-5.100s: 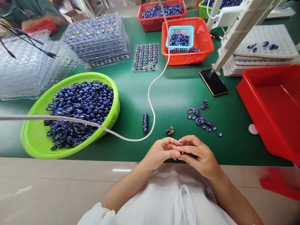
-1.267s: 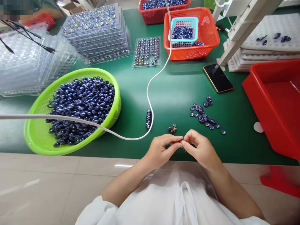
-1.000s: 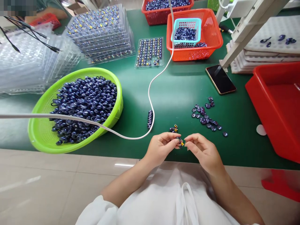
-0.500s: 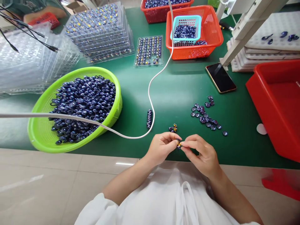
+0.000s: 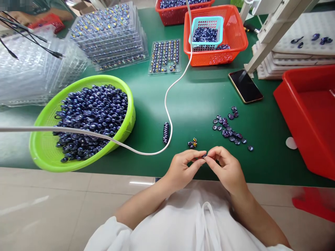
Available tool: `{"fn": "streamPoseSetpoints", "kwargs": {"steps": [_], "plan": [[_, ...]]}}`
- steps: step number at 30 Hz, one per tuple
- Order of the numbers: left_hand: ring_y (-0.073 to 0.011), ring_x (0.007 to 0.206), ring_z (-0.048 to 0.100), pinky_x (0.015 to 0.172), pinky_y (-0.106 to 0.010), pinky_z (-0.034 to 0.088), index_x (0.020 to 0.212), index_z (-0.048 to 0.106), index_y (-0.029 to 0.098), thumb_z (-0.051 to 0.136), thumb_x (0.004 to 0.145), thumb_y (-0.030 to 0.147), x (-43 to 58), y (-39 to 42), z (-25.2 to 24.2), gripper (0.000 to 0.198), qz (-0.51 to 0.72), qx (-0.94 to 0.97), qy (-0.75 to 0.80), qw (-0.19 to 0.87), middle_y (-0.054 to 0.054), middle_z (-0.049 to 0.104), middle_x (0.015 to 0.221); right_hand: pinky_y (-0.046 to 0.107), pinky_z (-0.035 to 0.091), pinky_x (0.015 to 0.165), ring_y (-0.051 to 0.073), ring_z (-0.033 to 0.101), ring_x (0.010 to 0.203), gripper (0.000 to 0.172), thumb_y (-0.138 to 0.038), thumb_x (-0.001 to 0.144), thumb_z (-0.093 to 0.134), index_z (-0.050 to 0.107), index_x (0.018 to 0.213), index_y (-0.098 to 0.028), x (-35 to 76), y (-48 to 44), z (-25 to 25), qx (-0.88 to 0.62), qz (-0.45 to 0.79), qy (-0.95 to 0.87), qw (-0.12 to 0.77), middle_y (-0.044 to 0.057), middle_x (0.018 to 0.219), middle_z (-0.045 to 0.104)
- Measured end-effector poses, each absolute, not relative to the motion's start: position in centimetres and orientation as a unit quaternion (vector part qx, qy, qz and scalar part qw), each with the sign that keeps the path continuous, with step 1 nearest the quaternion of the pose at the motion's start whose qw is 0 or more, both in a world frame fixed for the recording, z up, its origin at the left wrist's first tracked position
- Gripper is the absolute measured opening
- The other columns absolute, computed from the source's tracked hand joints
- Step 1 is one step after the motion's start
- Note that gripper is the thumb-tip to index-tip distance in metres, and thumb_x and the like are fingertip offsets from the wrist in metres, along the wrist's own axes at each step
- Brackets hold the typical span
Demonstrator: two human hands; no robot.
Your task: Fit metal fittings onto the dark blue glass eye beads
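Note:
Near the table's front edge, my left hand [image 5: 183, 168] and my right hand [image 5: 227, 169] meet fingertip to fingertip. Both pinch one small dark glossy part [image 5: 204, 156], mostly hidden by the fingers; its exact kind is unclear. Just beyond lies a little cluster of dark parts with yellow bits [image 5: 193, 143]. To its right are several loose dark round caps [image 5: 228, 131], scattered on the green table [image 5: 146, 115]. A tight row of dark shiny pieces [image 5: 166, 132] lies to the left, beside a white cable [image 5: 167, 104].
At left stands a green basket [image 5: 42, 146] heaped with dark looped parts. Behind are stacked clear trays [image 5: 115, 45], a single filled tray [image 5: 164, 57] and an orange basket [image 5: 240, 38] holding a turquoise one. A phone [image 5: 246, 86] and a red bin [image 5: 298, 115] are on the right.
The yellow bit that showed between my fingertips is out of sight; a dark surface shows there now. Both hands have turned slightly, and the pinch point has moved a little right and up.

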State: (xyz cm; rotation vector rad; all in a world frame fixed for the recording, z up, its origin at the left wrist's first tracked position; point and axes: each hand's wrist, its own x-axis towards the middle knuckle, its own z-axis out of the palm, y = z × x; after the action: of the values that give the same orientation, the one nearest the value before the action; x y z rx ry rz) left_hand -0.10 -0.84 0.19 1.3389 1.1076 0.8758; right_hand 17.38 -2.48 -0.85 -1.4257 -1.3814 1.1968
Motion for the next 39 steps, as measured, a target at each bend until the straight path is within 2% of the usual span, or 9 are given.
{"fn": "streamPoseSetpoints", "kwargs": {"steps": [5, 10, 12, 16, 18, 24, 31, 34, 39], "plan": [[-0.0193, 0.082, 0.072, 0.074, -0.029, 0.056, 0.099, 0.080, 0.020, 0.070, 0.088, 0.027, -0.1, -0.7, 0.1, 0.016, 0.376, 0.593, 0.480, 0.526, -0.008, 0.079, 0.091, 0.026, 0.049, 0.065, 0.014, 0.058, 0.071, 0.016, -0.038, 0.093, 0.064, 0.060, 0.089, -0.023, 17.6, -2.3, -0.4, -0.546, 0.535, -0.510, 0.394, -0.001, 0.079, 0.059], [-0.0179, 0.075, 0.069, 0.069, -0.027, 0.056, 0.091, 0.078, 0.015, 0.072, 0.085, 0.033, -0.3, -0.3, 0.8, 0.020, 0.376, 0.496, 0.474, 0.623, -0.008, 0.077, 0.083, 0.025, 0.050, 0.065, 0.013, 0.059, 0.070, 0.008, -0.032, 0.097, 0.059, 0.062, 0.095, -0.025, 17.7, -2.8, -0.6, -0.516, 0.530, -0.534, 0.409, -0.001, 0.081, 0.060], [-0.0157, 0.069, 0.067, 0.066, -0.026, 0.054, 0.088, 0.077, 0.014, 0.075, 0.081, 0.035, -0.3, 0.1, 1.1, 0.022, 0.373, 0.448, 0.474, 0.660, -0.006, 0.075, 0.078, 0.026, 0.050, 0.067, 0.013, 0.059, 0.073, 0.008, -0.025, 0.097, 0.058, 0.064, 0.101, -0.028, 17.7, -3.1, -0.9, -0.501, 0.488, -0.574, 0.425, -0.001, 0.085, 0.061], [-0.0106, 0.059, 0.060, 0.060, -0.024, 0.050, 0.084, 0.077, 0.013, 0.082, 0.073, 0.033, -0.3, 0.9, 1.1, 0.023, 0.358, 0.376, 0.471, 0.714, -0.003, 0.072, 0.071, 0.027, 0.051, 0.069, 0.014, 0.059, 0.079, 0.043, -0.008, 0.095, 0.053, 0.062, 0.125, -0.036, 18.1, -3.3, -1.1, -0.428, 0.341, -0.717, 0.432, 0.001, 0.092, 0.058], [-0.0111, 0.060, 0.061, 0.062, -0.024, 0.051, 0.084, 0.078, 0.013, 0.084, 0.071, 0.032, -0.3, 1.1, 0.8, 0.025, 0.336, 0.354, 0.459, 0.743, -0.004, 0.073, 0.073, 0.027, 0.051, 0.069, 0.013, 0.058, 0.079, 0.052, -0.004, 0.094, 0.050, 0.062, 0.129, -0.040, 18.5, -3.2, -0.9, -0.410, 0.260, -0.775, 0.405, 0.002, 0.094, 0.057], [-0.0142, 0.062, 0.067, 0.062, -0.026, 0.054, 0.089, 0.078, 0.010, 0.087, 0.068, 0.034, -0.5, 1.6, 0.1, 0.033, 0.268, 0.303, 0.421, 0.812, -0.007, 0.074, 0.072, 0.030, 0.049, 0.071, 0.015, 0.062, 0.083, 0.043, -0.011, 0.095, 0.055, 0.063, 0.129, -0.037, 19.6, -3.0, 0.0, -0.397, 0.122, -0.852, 0.318, 0.003, 0.096, 0.065], [-0.0126, 0.058, 0.067, 0.058, -0.025, 0.055, 0.084, 0.078, 0.009, 0.092, 0.062, 0.031, -0.6, 2.3, 0.7, 0.034, 0.209, 0.249, 0.379, 0.866, -0.006, 0.073, 0.071, 0.033, 0.051, 0.076, 0.017, 0.065, 0.084, 0.031, -0.015, 0.092, 0.064, 0.068, 0.119, -0.031, 20.1, -2.8, 0.1, -0.356, 0.119, -0.879, 0.294, 0.004, 0.099, 0.070], [-0.0104, 0.057, 0.064, 0.056, -0.022, 0.051, 0.086, 0.079, 0.010, 0.089, 0.066, 0.033, -0.6, 2.2, 0.9, 0.032, 0.212, 0.289, 0.382, 0.852, -0.006, 0.073, 0.072, 0.034, 0.053, 0.076, 0.017, 0.065, 0.084, 0.035, -0.009, 0.091, 0.062, 0.066, 0.120, -0.029, 20.3, -2.8, -0.1, -0.338, 0.141, -0.873, 0.322, 0.004, 0.097, 0.070], [-0.0111, 0.070, 0.066, 0.073, -0.024, 0.053, 0.089, 0.079, 0.013, 0.085, 0.073, 0.030, -0.5, 1.7, 0.6, 0.024, 0.278, 0.351, 0.391, 0.804, -0.005, 0.076, 0.079, 0.033, 0.055, 0.073, 0.017, 0.067, 0.085, 0.044, -0.003, 0.089, 0.057, 0.059, 0.124, -0.030, 20.2, -3.0, -0.7, -0.351, 0.197, -0.836, 0.373, 0.004, 0.096, 0.068]]}}
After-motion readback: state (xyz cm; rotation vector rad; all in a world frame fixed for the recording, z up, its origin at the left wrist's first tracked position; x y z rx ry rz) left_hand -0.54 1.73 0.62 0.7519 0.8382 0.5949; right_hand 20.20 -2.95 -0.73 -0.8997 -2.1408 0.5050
